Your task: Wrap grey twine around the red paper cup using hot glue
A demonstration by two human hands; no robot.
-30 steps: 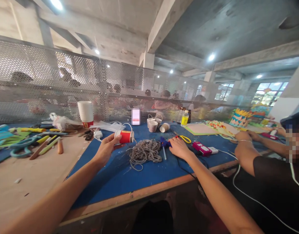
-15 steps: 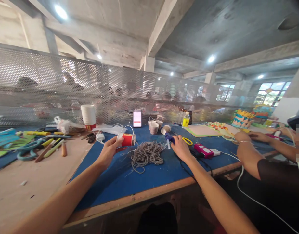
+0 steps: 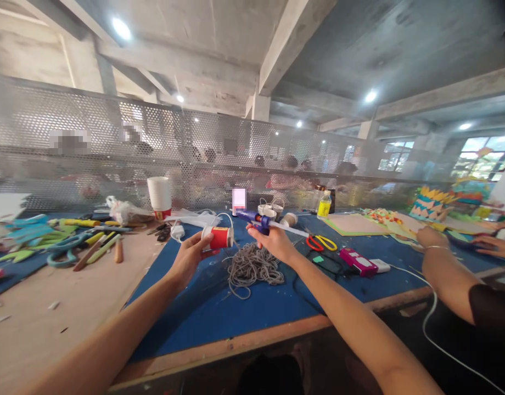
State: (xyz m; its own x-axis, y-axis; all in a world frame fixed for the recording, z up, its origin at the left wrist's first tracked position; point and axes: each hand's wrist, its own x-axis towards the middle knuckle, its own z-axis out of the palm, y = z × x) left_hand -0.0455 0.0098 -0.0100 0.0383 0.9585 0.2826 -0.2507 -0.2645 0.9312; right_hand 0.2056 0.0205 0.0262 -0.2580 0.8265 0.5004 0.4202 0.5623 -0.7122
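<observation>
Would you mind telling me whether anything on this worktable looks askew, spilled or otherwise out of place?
One small paper cup lies tipped on its side on the blue mat, beside upright ones. The grey cord sits in a loose tangle. Otherwise nothing stands out: the left hand holds a red paper cup, the right hand a blue glue gun.

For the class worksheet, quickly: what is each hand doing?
Left hand: closed on red paper cup.
Right hand: closed on blue glue gun.
</observation>
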